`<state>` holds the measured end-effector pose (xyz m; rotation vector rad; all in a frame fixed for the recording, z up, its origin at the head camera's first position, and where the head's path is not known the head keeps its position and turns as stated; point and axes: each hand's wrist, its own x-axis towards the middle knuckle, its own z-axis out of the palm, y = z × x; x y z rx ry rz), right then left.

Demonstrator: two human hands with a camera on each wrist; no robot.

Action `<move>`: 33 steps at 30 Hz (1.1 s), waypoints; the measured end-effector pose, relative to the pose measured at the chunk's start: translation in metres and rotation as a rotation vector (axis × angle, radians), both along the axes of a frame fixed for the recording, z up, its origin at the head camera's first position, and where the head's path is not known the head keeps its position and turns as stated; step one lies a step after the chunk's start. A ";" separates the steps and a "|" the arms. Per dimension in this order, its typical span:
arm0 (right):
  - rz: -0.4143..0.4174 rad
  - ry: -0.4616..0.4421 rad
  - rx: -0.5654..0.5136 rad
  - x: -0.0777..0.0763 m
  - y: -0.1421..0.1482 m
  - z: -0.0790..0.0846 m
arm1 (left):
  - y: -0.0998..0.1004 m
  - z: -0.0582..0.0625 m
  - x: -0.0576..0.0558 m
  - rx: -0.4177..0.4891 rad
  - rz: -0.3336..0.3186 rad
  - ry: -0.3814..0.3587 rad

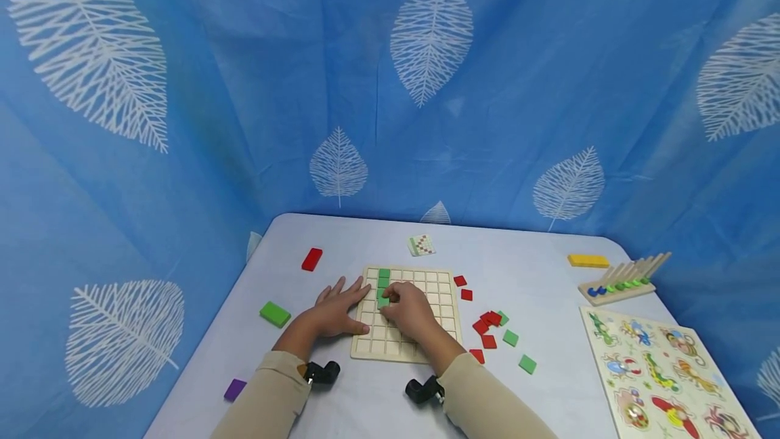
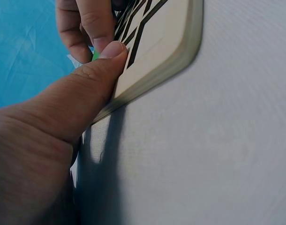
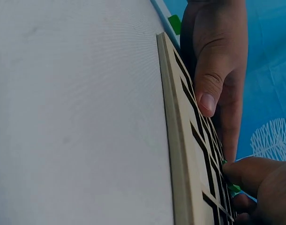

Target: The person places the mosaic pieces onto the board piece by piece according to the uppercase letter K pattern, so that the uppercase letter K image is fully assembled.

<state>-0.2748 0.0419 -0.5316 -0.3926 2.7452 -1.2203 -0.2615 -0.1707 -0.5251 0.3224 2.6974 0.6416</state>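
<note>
A wooden grid board (image 1: 440,288) lies on the white table, with a short column of green square tiles (image 1: 384,274) set in its cells near the left side. My left hand (image 1: 334,314) rests on the board's left edge, fingers spread and thumb (image 2: 94,70) on the frame. Over the board, my right hand (image 1: 412,311) pinches a green tile (image 3: 234,188) at the lower end of the column. Its fingers hide part of that tile.
Loose red tiles (image 1: 481,326) and green tiles (image 1: 527,364) lie right of the board. A pattern card (image 1: 421,244) is behind it. Green (image 1: 275,314), red (image 1: 312,259) and purple blocks (image 1: 234,389) stand left. At right are a peg rack (image 1: 617,290), yellow block (image 1: 588,261) and insect puzzle (image 1: 661,341).
</note>
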 end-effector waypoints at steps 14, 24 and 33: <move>-0.021 0.061 0.037 0.007 -0.004 0.002 | 0.000 0.000 0.001 0.017 0.013 0.003; -0.062 0.007 -0.054 0.006 0.063 0.018 | 0.002 -0.001 0.002 0.036 0.036 0.002; -0.229 -0.193 0.184 0.014 0.216 0.021 | 0.003 -0.001 0.001 0.021 0.042 0.011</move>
